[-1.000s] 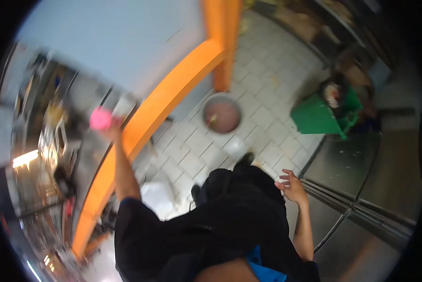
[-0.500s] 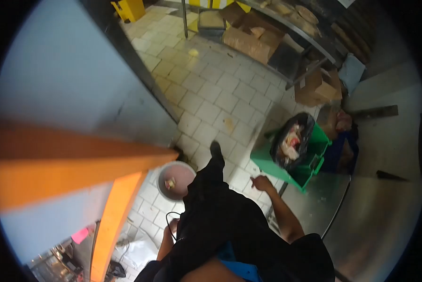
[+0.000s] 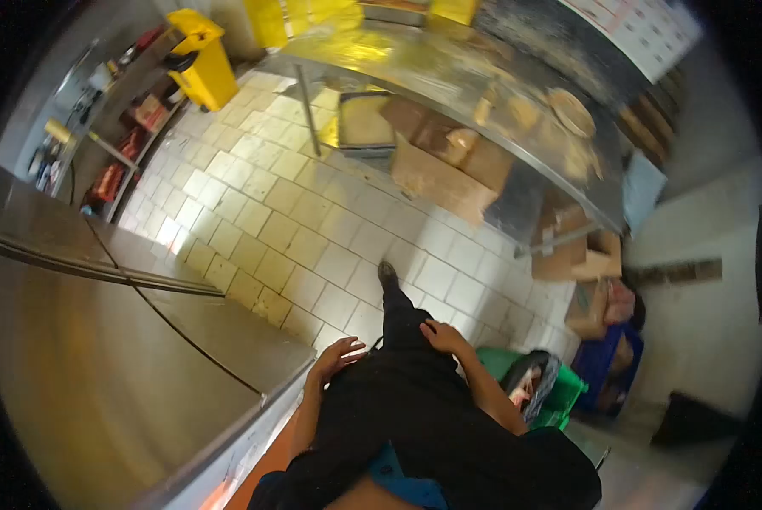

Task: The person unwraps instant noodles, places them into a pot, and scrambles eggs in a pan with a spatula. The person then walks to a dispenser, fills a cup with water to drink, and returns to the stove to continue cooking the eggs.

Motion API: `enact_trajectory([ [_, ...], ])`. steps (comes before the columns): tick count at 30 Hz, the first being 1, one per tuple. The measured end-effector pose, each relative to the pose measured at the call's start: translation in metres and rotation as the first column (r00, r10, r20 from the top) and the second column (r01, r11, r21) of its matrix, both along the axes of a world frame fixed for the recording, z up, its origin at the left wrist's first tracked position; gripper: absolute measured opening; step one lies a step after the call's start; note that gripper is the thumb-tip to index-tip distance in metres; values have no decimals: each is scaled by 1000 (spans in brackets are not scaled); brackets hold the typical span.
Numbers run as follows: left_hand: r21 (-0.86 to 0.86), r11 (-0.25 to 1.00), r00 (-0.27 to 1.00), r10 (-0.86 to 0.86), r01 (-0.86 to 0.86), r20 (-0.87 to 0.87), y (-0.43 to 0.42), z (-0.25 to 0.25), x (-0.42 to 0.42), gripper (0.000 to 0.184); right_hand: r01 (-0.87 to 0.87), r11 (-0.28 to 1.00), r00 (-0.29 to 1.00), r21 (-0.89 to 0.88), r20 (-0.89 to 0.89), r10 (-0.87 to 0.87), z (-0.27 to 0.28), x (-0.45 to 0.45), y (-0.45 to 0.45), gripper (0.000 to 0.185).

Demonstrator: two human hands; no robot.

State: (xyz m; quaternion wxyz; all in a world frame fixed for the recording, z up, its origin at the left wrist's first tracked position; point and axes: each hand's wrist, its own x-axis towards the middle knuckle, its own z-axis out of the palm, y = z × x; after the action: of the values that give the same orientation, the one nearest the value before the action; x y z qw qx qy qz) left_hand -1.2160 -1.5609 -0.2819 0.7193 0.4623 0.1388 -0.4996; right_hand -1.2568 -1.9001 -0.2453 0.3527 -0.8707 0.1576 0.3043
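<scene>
My left hand [image 3: 337, 359] hangs at my left side, beside the dark clothing over my leg. Its fingers are spread and nothing is in them. Close to the front of my right thigh is my right hand [image 3: 445, 337], with loose, slightly bent fingers and nothing visible in it. Just right of my right forearm stands a green bin [image 3: 572, 398], lined with a black bag and holding scraps. One dark shoe [image 3: 387, 274] is forward on the tiled floor [image 3: 313, 246].
Ahead runs a metal worktable [image 3: 449, 85], dusty on top, with a round wooden-looking item [image 3: 572, 113] on it. Cardboard boxes [image 3: 449, 183] lie underneath. A blue crate [image 3: 606, 374] stands right, a steel cabinet [image 3: 228, 340] left, and a yellow bin [image 3: 207, 72] far left.
I have moved forward, so the worktable is nearer and the green bin is now beside me. The grey bucket and orange frame have mostly left view. My right hand has come in to my thigh.
</scene>
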Motion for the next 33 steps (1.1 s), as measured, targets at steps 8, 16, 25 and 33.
enact_trajectory([
  [8,69,557,561,816,-827,136,42,-65,85,53,-636,752,742,-170,133,657,51,429,61,63],
  [16,629,249,272,960,-737,-61,79,-39,169,38,-758,625,615,186,522,591,66,732,283,37],
  [25,206,657,434,204,-725,877,272,320,659,43,-700,706,688,-112,-372,623,-160,824,162,31],
  [33,176,952,678,43,-251,734,357,553,822,148,-734,679,622,-4,-403,671,-172,994,326,28],
])
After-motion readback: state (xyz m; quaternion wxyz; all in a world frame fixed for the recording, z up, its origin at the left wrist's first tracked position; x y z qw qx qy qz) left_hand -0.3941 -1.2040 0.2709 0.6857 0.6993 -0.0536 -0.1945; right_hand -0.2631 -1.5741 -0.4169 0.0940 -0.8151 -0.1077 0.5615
